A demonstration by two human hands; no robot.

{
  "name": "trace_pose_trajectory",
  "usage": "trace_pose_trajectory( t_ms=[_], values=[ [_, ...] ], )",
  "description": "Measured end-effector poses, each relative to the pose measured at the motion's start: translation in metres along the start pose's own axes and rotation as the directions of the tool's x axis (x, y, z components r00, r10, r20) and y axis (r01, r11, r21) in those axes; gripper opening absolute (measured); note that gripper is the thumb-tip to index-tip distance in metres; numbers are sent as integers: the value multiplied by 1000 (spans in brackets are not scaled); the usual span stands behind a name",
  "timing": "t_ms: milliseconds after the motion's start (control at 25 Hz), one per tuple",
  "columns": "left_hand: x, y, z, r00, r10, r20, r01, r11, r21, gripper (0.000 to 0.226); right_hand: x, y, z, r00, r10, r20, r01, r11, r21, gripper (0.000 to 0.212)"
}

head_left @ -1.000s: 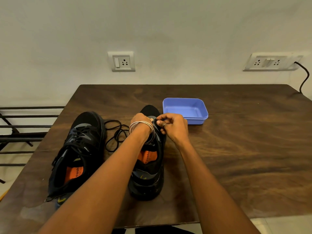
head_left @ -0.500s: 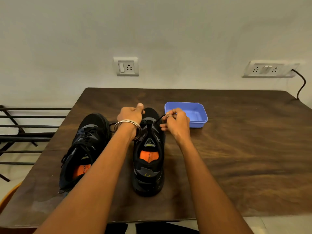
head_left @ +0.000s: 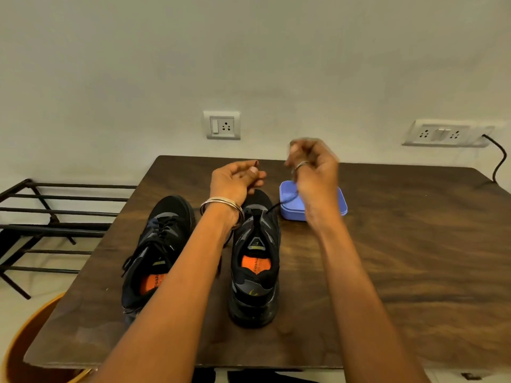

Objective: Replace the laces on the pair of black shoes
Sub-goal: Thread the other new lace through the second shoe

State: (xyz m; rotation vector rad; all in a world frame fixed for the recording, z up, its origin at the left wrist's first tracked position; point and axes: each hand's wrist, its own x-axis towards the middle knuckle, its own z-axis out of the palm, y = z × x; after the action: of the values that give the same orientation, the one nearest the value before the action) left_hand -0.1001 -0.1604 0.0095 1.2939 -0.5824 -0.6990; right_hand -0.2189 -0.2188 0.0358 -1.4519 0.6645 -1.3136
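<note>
Two black shoes with orange insoles stand on the dark wooden table. The left shoe is laced. The right shoe has its tongue bare. A black lace runs from its front eyelet up to my right hand, which is blurred, raised above the toe and pinching the lace. My left hand hovers over the toe on the other side with fingers and thumb curled together. The lace on that side is hidden behind my wrist.
A blue plastic tray sits just right of the right shoe's toe, partly behind my right hand. A black metal rack stands left of the table, and a yellow tub below its near left corner. Wall sockets are behind.
Both hands have lifted away from the right shoe's toe. The right hand rose up and right, drawing the lace taut out of the eyelet. The camera tilted up.
</note>
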Motion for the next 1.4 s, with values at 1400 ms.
trace_pose_trajectory(
  t_ms=[1400],
  values=[
    [0, 141, 27, 961, -252, 113, 276, 865, -419, 18, -63, 67, 9, 811, 577, 95, -420, 687, -592, 50]
  ],
)
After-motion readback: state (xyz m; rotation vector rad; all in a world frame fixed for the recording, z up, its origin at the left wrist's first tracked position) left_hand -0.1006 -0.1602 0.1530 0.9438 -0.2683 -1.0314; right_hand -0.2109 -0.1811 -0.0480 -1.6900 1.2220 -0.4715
